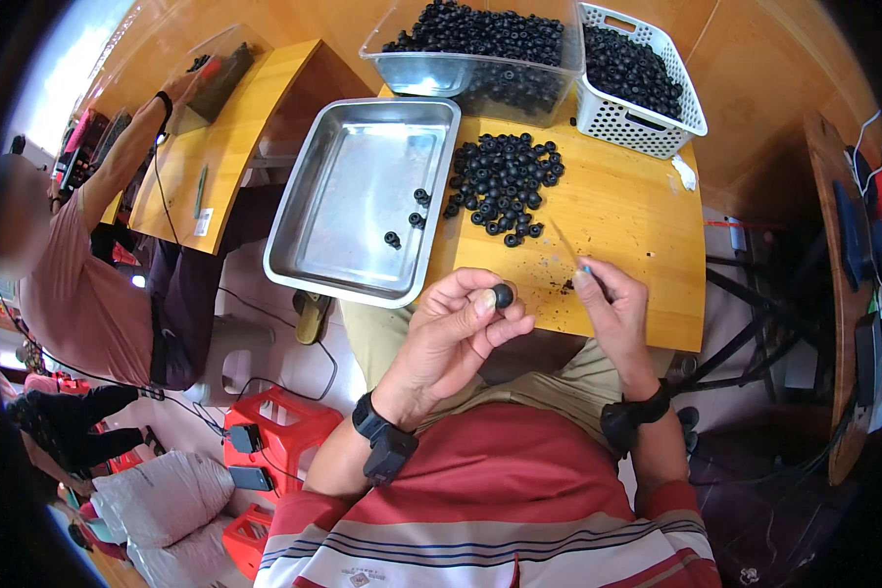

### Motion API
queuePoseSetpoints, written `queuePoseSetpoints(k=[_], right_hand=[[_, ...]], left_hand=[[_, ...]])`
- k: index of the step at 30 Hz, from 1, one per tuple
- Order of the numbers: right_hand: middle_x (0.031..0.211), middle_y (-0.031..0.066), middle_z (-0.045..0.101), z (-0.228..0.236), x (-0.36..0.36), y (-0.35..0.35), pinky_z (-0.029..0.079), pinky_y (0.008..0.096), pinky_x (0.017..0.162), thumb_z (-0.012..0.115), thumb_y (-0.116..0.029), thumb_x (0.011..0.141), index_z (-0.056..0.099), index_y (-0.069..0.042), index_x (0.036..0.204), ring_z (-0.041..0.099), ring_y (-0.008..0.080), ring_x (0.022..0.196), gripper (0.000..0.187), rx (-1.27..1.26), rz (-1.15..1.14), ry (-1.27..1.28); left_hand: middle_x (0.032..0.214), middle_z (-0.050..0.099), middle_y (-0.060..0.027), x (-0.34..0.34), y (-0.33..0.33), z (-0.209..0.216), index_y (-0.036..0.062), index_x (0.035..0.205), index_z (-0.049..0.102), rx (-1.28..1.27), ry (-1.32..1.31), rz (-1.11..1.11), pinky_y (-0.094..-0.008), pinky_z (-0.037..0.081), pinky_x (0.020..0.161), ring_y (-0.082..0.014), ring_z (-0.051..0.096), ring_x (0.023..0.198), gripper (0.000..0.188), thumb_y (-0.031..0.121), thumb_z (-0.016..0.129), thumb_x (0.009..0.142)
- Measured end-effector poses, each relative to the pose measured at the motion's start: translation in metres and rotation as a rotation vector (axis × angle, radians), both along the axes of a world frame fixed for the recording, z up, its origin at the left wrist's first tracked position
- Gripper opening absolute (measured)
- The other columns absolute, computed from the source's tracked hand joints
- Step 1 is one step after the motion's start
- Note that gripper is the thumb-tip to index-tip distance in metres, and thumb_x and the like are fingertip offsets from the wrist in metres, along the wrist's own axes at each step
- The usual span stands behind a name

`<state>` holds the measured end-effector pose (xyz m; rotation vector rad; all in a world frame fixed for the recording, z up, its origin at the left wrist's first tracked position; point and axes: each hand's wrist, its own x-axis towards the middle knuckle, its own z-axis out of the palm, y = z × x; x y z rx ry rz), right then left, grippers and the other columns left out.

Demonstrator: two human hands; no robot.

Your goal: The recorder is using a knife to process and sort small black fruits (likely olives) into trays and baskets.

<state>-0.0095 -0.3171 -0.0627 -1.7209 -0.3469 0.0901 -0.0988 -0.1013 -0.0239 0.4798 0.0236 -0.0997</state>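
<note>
My left hand (461, 318) pinches a small round black part (503, 295) between thumb and fingers, in front of the table's near edge. To its right, my right hand (612, 304) is closed round a thin pointed tool (564, 241) with a bit of blue near my fingertips. The tool's tip points away toward a loose heap of black round parts (505, 181) on the yellow table (647, 220). Left of the heap lies a shallow metal tray (353, 196) with a few black parts (392, 239) at its right side. Dark crumbs (563, 286) lie beneath the tool.
A clear plastic bin (519, 88) and a white perforated basket (637, 137), both full of black parts, stand at the back. On the left another person (88, 284) works at a second table (225, 137). Red stools (279, 426) and cables are on the floor at lower left.
</note>
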Motion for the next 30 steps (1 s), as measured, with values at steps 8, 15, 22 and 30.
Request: queuePoseSetpoints(k=[8,15,22,30], right_hand=[[0.089,0.0074,0.067,0.026,-0.006,0.007,0.048,0.0262,0.072,0.071,-0.027,0.098,0.069,0.007,0.115,0.058,0.0112,0.078,0.038,-0.086,0.161,-0.007],[0.092,0.0111,0.07,0.006,0.0,-0.002,0.051,0.0287,0.076,0.07,-0.028,0.098,0.068,0.007,0.118,0.062,0.0141,0.082,0.041,-0.087,0.053,-0.015],[0.104,0.0229,0.071,-0.005,0.008,-0.004,0.055,0.0409,0.083,0.071,-0.02,0.092,0.066,0.001,0.124,0.071,0.0351,0.092,0.039,-0.413,-0.081,-0.192],[0.106,0.0156,0.068,-0.005,0.021,-0.013,0.053,0.0475,0.08,0.068,-0.025,0.092,0.066,-0.006,0.122,0.066,0.035,0.1,0.036,-0.866,-0.195,-0.421]], left_hand=[[0.108,0.068,-0.011,-0.003,0.017,0.012,0.0063,0.118,0.067,0.168,0.06,0.129,-0.04,0.061,0.093,-0.0228,0.068,0.099,0.023,0.006,0.07,0.095],[0.1,0.074,-0.0053,-0.006,0.078,0.018,-0.001,0.111,0.073,1.296,0.114,0.623,-0.024,0.054,0.079,-0.0096,0.067,0.087,0.018,0.002,0.073,0.093],[0.088,0.076,-0.0132,0.018,0.114,0.001,-0.0004,0.102,0.075,1.8,0.14,0.652,-0.0289,0.056,0.076,-0.0184,0.074,0.081,0.016,0.005,0.076,0.087],[0.089,0.074,-0.018,0.036,0.123,-0.005,0.0021,0.097,0.075,2.118,0.083,0.463,-0.039,0.055,0.076,-0.0335,0.072,0.083,0.016,0.012,0.073,0.085]])
